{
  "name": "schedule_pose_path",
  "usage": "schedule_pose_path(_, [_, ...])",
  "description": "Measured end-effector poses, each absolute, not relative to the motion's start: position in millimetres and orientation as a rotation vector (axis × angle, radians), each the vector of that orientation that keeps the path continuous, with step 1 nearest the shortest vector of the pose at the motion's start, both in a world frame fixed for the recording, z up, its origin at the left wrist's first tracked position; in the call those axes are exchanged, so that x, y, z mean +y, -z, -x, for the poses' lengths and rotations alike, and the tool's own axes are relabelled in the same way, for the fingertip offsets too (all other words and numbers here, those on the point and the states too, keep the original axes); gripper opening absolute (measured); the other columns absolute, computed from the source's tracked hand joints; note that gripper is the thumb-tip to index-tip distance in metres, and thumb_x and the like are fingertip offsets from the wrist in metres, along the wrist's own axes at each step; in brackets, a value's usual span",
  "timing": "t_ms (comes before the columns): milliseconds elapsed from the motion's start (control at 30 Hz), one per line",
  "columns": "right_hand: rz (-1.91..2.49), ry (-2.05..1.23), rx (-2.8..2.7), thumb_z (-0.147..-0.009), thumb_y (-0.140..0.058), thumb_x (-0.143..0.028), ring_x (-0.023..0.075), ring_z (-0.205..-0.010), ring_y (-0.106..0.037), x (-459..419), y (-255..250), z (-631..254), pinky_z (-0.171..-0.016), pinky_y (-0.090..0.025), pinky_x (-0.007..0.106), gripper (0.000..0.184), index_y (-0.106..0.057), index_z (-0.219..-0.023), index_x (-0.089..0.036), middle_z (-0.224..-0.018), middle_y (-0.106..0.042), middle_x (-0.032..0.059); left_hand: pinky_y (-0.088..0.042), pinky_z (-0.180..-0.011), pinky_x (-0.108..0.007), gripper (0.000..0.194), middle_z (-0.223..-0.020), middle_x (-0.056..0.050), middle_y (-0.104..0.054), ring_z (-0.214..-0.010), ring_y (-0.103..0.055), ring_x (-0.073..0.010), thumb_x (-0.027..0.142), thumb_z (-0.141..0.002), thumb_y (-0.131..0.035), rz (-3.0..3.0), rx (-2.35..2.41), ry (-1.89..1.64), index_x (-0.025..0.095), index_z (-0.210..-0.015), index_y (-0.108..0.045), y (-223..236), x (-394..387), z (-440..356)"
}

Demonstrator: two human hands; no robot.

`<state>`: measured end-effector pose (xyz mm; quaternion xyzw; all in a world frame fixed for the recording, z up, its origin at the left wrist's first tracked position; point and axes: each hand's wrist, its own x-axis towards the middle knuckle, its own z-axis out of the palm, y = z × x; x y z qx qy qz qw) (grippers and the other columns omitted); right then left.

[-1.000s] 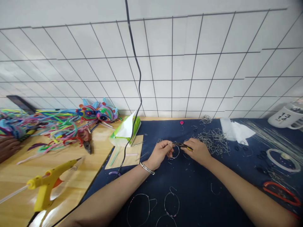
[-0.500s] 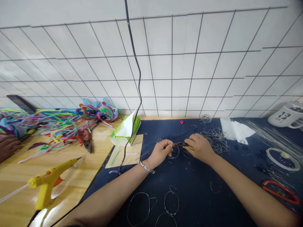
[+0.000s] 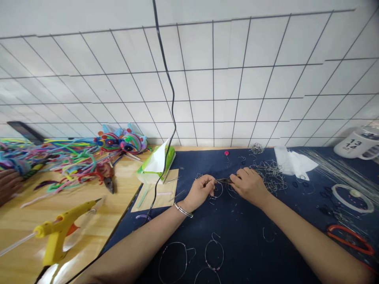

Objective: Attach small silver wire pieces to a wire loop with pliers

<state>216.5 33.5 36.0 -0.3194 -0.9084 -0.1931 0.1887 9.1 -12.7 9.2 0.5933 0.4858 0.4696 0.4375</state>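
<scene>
Over the dark blue mat, my left hand (image 3: 203, 190) pinches a thin wire ring (image 3: 219, 194), whose loop hangs by the fingertips. My right hand (image 3: 248, 184) is wrapped round a pair of pliers (image 3: 224, 180); their jaws meet the wire at my left fingertips. The exact spot of contact is too small to make out. Nearer to me lie more wire loops, one with small pink beads (image 3: 214, 254) and another larger loop (image 3: 173, 262). A heap of tangled wire bits (image 3: 271, 174) is just beyond my right hand.
To the left are a yellow glue gun (image 3: 63, 228), a tissue pack (image 3: 158, 163), other pliers (image 3: 109, 183) and colourful pipe cleaners (image 3: 74, 157). A black cable (image 3: 170, 86) hangs down in front. Red-handled scissors (image 3: 351, 238) and a white mug (image 3: 357, 144) stand right. Another person's hand (image 3: 10, 185) shows far left.
The right hand and pliers have turned slightly at the wire, the handle now more covered by the fingers. The left hand keeps its pinch. The whole view has shifted a little.
</scene>
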Motion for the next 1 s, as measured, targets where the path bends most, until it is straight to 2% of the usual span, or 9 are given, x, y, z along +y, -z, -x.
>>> schedule_pose_path(433, [0.906, 0.535, -2.545, -0.084, -0.043, -0.031, 0.0167, -0.071, -0.036, 31.5, -37.7, -214.5, -0.064, -0.026, 0.028, 0.02, -0.059, -0.086, -0.018, -0.07, -0.045, 0.0054, -0.037, -0.051, -0.018, 0.022, -0.057, 0.002, -0.052, -0.049, -0.049, -0.0074, 0.034, -0.084, -0.044, -1.442, 1.212, -1.18, 0.014, -0.079, -0.051, -8.3, -14.0, -10.0])
schedule_pose_path(633, [0.959, 0.405, -2.525, -0.085, -0.043, -0.034, 0.0157, -0.07, -0.038, 32.9, -31.6, -214.9, -0.064, -0.027, 0.027, 0.023, -0.059, -0.082, -0.018, -0.071, -0.045, 0.005, -0.039, -0.051, -0.018, 0.022, -0.058, 0.003, -0.052, -0.049, -0.049, -0.007, 0.034, -0.084, -0.044, -1.446, 1.19, -1.181, 0.014, -0.078, -0.051, -9.4, -13.6, -10.3])
schedule_pose_path(800, [0.938, 0.315, -2.522, -0.084, -0.044, -0.034, 0.0157, -0.071, -0.04, 35.9, -28.3, -214.8, -0.066, -0.029, 0.028, 0.022, -0.059, -0.086, -0.018, -0.073, -0.046, 0.0051, -0.039, -0.049, -0.018, 0.022, -0.062, 0.002, -0.052, -0.049, -0.05, -0.0067, 0.034, -0.084, -0.044, -1.446, 1.18, -1.189, 0.014, -0.08, -0.051, -5.9, -12.8, -10.7])
schedule_pose_path(1000, [0.926, 0.434, -2.518, -0.084, -0.044, -0.033, 0.0174, -0.073, -0.039, 36.4, -32.9, -218.3, -0.068, -0.028, 0.03, 0.021, -0.058, -0.086, -0.018, -0.074, -0.046, 0.0057, -0.042, -0.051, -0.019, 0.021, -0.064, 0.001, -0.052, -0.051, -0.052, -0.0072, 0.034, -0.084, -0.043, -1.468, 1.165, -1.162, 0.014, -0.082, -0.05, -6.6, -13.1, -9.7])
